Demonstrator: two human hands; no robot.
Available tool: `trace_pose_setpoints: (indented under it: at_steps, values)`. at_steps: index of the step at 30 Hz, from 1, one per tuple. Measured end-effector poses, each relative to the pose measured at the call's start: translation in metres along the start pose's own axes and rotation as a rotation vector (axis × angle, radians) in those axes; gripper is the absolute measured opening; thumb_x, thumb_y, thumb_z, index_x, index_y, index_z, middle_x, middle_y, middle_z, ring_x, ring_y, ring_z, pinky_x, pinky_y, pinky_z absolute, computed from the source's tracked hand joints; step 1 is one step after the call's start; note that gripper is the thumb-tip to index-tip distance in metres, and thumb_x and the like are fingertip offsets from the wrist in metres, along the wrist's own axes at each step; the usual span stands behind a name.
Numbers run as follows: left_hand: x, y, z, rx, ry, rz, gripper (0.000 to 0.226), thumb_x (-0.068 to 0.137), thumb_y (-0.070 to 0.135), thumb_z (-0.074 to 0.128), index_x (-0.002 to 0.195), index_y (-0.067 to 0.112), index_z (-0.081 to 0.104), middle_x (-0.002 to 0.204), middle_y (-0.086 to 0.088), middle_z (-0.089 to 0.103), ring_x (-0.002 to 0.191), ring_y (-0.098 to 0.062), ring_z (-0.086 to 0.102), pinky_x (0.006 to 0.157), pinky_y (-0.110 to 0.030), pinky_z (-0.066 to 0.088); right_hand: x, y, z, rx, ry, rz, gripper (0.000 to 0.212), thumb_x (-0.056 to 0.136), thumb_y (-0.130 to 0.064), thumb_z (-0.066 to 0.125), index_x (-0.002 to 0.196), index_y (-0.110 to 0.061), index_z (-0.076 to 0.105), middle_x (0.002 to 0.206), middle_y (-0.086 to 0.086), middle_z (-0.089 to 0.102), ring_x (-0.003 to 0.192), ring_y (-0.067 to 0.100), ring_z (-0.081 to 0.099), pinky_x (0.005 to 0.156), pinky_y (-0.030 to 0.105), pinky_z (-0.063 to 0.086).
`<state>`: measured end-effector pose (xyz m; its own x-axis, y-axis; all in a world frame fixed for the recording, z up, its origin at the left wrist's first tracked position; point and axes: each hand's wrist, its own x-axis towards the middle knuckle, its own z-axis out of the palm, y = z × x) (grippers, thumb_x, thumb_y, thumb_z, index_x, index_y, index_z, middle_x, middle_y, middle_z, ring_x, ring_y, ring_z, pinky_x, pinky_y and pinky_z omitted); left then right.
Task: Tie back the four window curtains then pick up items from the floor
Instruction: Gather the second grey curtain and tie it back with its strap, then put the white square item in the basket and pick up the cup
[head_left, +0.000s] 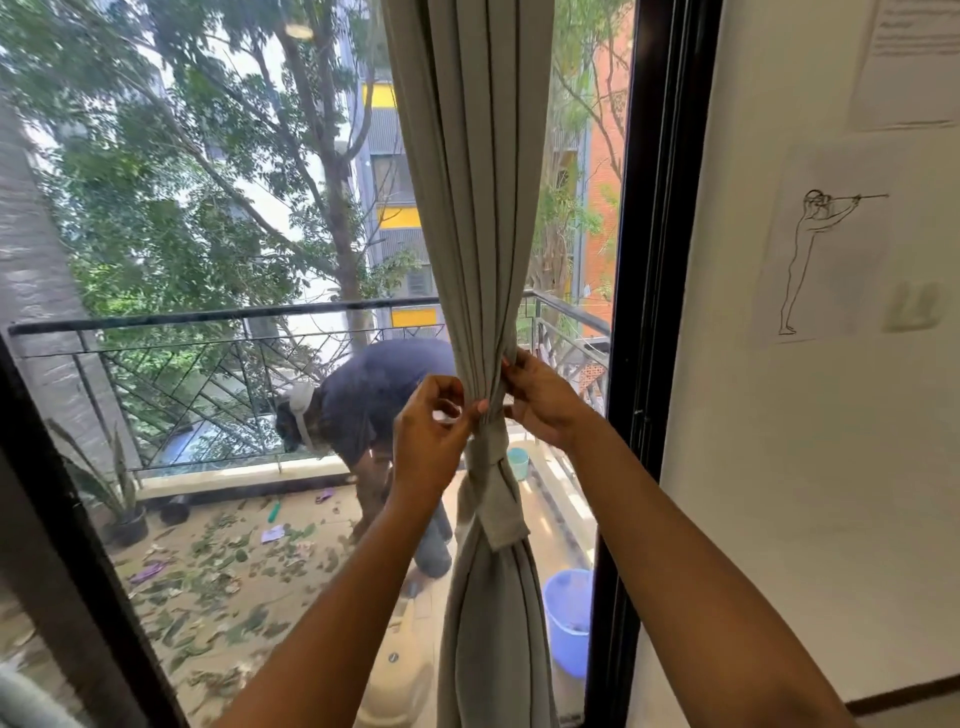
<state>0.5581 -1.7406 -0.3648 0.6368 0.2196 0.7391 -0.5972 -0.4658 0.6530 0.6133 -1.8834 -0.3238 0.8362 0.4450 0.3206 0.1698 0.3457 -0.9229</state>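
Note:
A grey-green curtain (470, 208) hangs in front of the window, gathered into a narrow bundle at mid height. A tie-back band of the same cloth (493, 493) is knotted round the bundle, its end hanging down. My left hand (428, 441) pinches the left side of the gathered folds just above the knot. My right hand (540, 402) grips the right side of the bundle at the same height, fingers curled round the cloth.
A black window frame (644, 312) stands right of the curtain, then a white wall (779, 467) with a taped line drawing (821, 244). Beyond the glass, a person (363, 405) bends over on a leaf-strewn balcony with a blue bucket (569, 618) and a potted plant (122, 499).

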Motion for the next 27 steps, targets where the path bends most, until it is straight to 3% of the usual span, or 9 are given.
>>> trace_pose_setpoints:
  at_steps: [4, 7, 10, 12, 16, 18, 21, 24, 27]
  values:
    - [-0.037, -0.018, 0.020, -0.228, -0.030, -0.226, 0.068, 0.074, 0.028, 0.079, 0.130, 0.028, 0.040, 0.127, -0.003, 0.054, 0.110, -0.015, 0.059, 0.082, -0.019, 0.053, -0.003, -0.008, -0.001, 0.027, 0.024, -0.001, 0.015, 0.094, -0.017, 0.043, 0.103, -0.014, 0.056, 0.080, -0.006, 0.073, 0.074, 0.007, 0.068, 0.063, 0.029, 0.057]
    - [-0.061, -0.038, 0.028, -0.238, -0.060, -0.338, 0.065, 0.070, 0.037, 0.078, 0.126, 0.025, 0.048, 0.113, 0.000, 0.065, 0.104, -0.021, 0.065, 0.080, -0.022, 0.055, -0.017, 0.016, -0.007, -0.179, 0.032, 0.006, 0.013, 0.097, -0.018, 0.046, 0.105, -0.019, 0.056, 0.094, -0.005, 0.069, 0.085, 0.006, 0.066, 0.069, 0.025, 0.054]
    - [-0.077, -0.053, 0.029, -0.178, -0.082, -0.379, 0.070, 0.066, 0.050, 0.077, 0.125, 0.023, 0.052, 0.115, 0.001, 0.066, 0.105, -0.016, 0.064, 0.087, -0.035, 0.055, -0.038, 0.054, -0.020, -0.284, 0.036, 0.038, 0.023, 0.095, -0.020, 0.054, 0.117, -0.025, 0.054, 0.114, -0.005, 0.064, 0.104, 0.012, 0.062, 0.076, 0.026, 0.052]
    - [-0.087, -0.059, 0.030, -0.108, -0.096, -0.418, 0.070, 0.067, 0.052, 0.077, 0.126, 0.026, 0.049, 0.118, 0.006, 0.063, 0.108, -0.012, 0.061, 0.089, -0.033, 0.054, -0.050, 0.078, -0.027, -0.291, 0.055, 0.080, 0.027, 0.095, -0.020, 0.053, 0.122, -0.027, 0.051, 0.120, -0.002, 0.061, 0.107, 0.015, 0.061, 0.077, 0.027, 0.052]
    - [-0.118, -0.081, 0.031, 0.067, -0.135, -0.497, 0.059, 0.078, 0.032, 0.077, 0.128, 0.022, 0.047, 0.115, 0.005, 0.061, 0.102, -0.011, 0.059, 0.080, -0.020, 0.047, -0.068, 0.131, -0.041, -0.421, 0.087, 0.206, 0.023, 0.097, -0.020, 0.050, 0.118, -0.031, 0.051, 0.121, 0.002, 0.061, 0.103, 0.007, 0.060, 0.087, 0.021, 0.050]
    - [-0.145, -0.098, 0.028, 0.227, -0.239, -0.604, 0.049, 0.083, 0.028, 0.072, 0.125, 0.022, 0.048, 0.112, 0.000, 0.062, 0.099, -0.016, 0.059, 0.075, -0.026, 0.045, -0.083, 0.158, -0.048, -0.560, 0.142, 0.240, 0.034, 0.095, -0.024, 0.054, 0.127, -0.029, 0.050, 0.130, 0.004, 0.057, 0.116, 0.017, 0.056, 0.101, 0.034, 0.044]
    - [-0.198, -0.117, 0.013, 0.387, -0.359, -0.823, 0.056, 0.083, 0.028, 0.066, 0.133, 0.022, 0.044, 0.122, -0.009, 0.060, 0.108, -0.029, 0.059, 0.085, -0.038, 0.050, -0.120, 0.186, -0.049, -0.751, 0.255, 0.288, 0.052, 0.094, -0.021, 0.055, 0.143, -0.016, 0.036, 0.146, 0.006, 0.042, 0.131, 0.023, 0.043, 0.107, 0.036, 0.036]
    - [-0.255, -0.115, 0.000, 0.418, -0.266, -0.916, 0.058, 0.084, 0.029, 0.068, 0.136, 0.020, 0.045, 0.131, -0.008, 0.057, 0.118, -0.029, 0.055, 0.094, -0.038, 0.047, -0.171, 0.217, -0.041, -0.748, 0.323, 0.282, 0.053, 0.093, -0.019, 0.057, 0.142, -0.016, 0.037, 0.145, 0.001, 0.042, 0.129, 0.017, 0.042, 0.107, 0.033, 0.036]
    - [-0.317, -0.105, 0.003, 0.344, -0.298, -0.969, 0.045, 0.084, 0.031, 0.067, 0.126, 0.019, 0.057, 0.125, -0.006, 0.063, 0.115, -0.026, 0.059, 0.091, -0.035, 0.049, -0.231, 0.256, -0.032, -0.658, 0.377, 0.380, 0.048, 0.089, -0.007, 0.061, 0.134, -0.012, 0.045, 0.126, -0.002, 0.053, 0.115, 0.013, 0.050, 0.096, 0.021, 0.037]
